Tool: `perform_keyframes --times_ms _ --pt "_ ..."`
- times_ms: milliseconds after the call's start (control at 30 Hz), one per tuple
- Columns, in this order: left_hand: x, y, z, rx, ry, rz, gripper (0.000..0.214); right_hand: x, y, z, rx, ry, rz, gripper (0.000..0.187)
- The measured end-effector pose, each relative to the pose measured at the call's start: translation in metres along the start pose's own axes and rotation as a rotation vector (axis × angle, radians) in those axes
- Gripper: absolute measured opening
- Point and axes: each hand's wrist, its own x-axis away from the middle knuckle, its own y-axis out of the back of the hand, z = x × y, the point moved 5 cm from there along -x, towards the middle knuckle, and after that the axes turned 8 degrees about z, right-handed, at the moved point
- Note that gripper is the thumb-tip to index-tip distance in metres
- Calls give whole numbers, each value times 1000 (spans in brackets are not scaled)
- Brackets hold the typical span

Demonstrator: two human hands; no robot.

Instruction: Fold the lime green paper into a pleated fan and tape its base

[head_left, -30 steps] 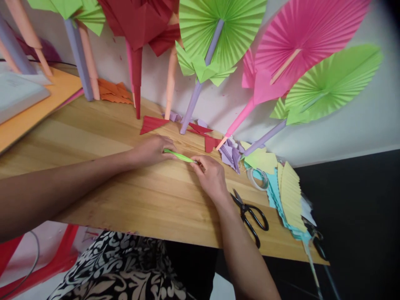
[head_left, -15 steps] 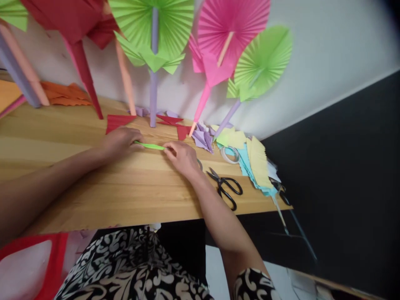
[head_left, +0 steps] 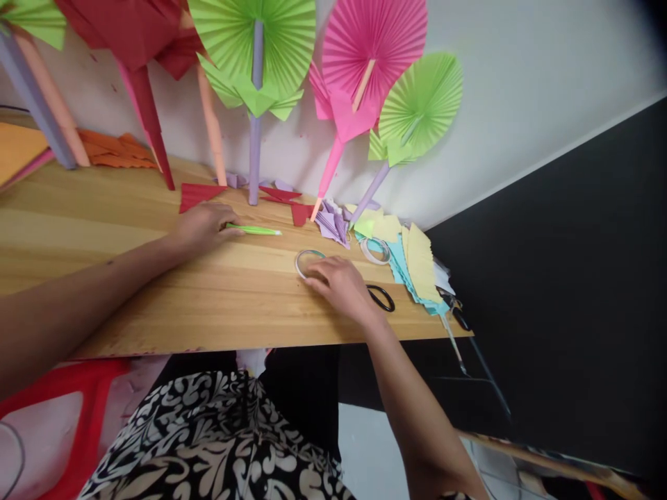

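Note:
A narrow folded strip of light green paper [head_left: 255, 230] is pinched at its left end by my left hand [head_left: 204, 226]; its pale right tip sticks out free over the table. Further right, my right hand [head_left: 340, 283] hovers low, fingers slightly bent and apart, with the fingertips at the near right side of a tape roll [head_left: 298, 264]. Whether they touch the roll I cannot tell. Black-handled scissors [head_left: 383, 298] lie under and beside this hand, mostly hidden by it.
Green paper fans [head_left: 284, 48] and a pink fan [head_left: 385, 35] on paper sticks lean on the wall. Red scraps [head_left: 198, 196], purple scraps [head_left: 333, 226], a second tape roll [head_left: 376, 258] and yellow paper [head_left: 421, 264] lie along the back and right. The table's front edge [head_left: 219, 349] runs before me.
My right hand has let go of the green strip's right end and moved right and nearer to me, to the tape roll. The left hand still holds the strip. The view has shifted slightly.

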Motion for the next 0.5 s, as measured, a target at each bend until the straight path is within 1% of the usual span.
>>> perform_keyframes --times_ms 67,133,200,300,367,433,500 --pt "0 0 1 28 9 -5 30 5 -11 2 -26 -4 -30 17" --pt "0 0 2 13 4 -8 33 6 -18 7 -41 -26 -66 9" --pt "0 -1 2 -14 -23 -4 34 5 -18 12 -33 -22 -76 6" --pt "-1 -3 3 -33 -72 16 36 0 -10 12 23 1 -79 12" --pt "-1 -5 5 -40 -101 27 37 -6 -1 2 61 -9 -101 15" --pt "-2 -5 6 -35 -111 33 36 -12 8 -14 80 -38 -126 17" --pt "-3 -5 7 -7 -102 32 35 -19 12 -32 91 -85 -124 18"
